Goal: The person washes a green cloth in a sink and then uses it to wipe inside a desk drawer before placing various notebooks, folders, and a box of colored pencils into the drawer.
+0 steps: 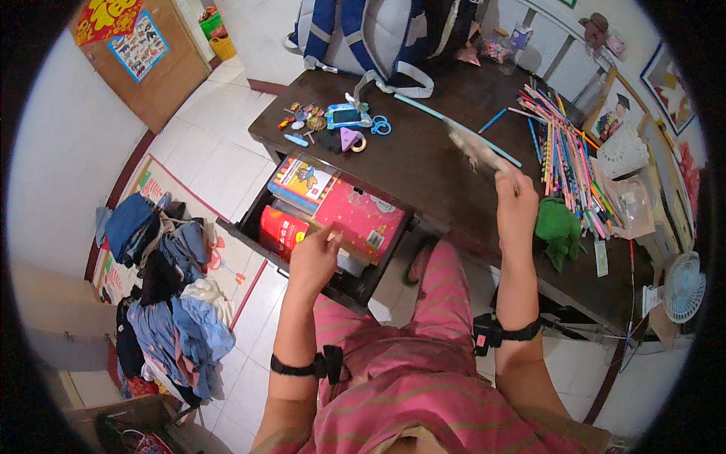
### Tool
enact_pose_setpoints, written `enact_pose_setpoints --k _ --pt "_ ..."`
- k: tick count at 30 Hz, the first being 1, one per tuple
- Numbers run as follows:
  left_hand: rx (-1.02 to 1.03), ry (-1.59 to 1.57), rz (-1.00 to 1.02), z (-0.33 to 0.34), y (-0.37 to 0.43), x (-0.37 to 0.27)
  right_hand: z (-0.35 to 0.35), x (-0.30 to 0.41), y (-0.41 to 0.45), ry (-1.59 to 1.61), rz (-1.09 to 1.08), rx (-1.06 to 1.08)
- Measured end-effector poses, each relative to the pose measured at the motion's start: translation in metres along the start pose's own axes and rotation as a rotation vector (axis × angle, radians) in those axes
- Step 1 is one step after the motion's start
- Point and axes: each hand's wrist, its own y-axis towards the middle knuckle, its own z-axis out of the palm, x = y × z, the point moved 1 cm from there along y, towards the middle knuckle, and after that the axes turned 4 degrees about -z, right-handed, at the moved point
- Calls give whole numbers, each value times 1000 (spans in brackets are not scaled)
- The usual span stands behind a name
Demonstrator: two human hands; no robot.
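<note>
My right hand (517, 196) pinches one end of a pale, fluffy, blurred thing (479, 150) above the dark wooden desk (420, 176). It hangs beside a long light-blue stick (454, 127), close to my fingers; whether they touch it I cannot tell. My left hand (317, 252) is over the front of the open drawer (363, 292), fingers bent, near a red book (283, 232); whether it grips anything is unclear. In the drawer lie a pink star-patterned book (363, 215) and a colourful boxed set (303, 181).
A backpack (363, 34) stands at the desk's back. Small trinkets (309, 116) lie at its left, many pencils (567, 153) and a green cloth (558, 227) at its right. A small fan (683, 286) is at far right. Clothes (170, 318) are piled on the floor left.
</note>
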Motion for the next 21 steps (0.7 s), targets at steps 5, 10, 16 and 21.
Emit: enact_pose_setpoints --k 5,10,16,21 --pt "119 -101 -51 -6 20 21 8 37 -45 55 -393 310" --pt "-141 -129 -77 -46 10 23 38 42 -90 103 -460 668" --pt "-367 -290 28 -50 -9 39 101 48 -132 201 -557 702" --pt "-367 43 128 -49 -20 40 128 13 -157 -171 -656 947"
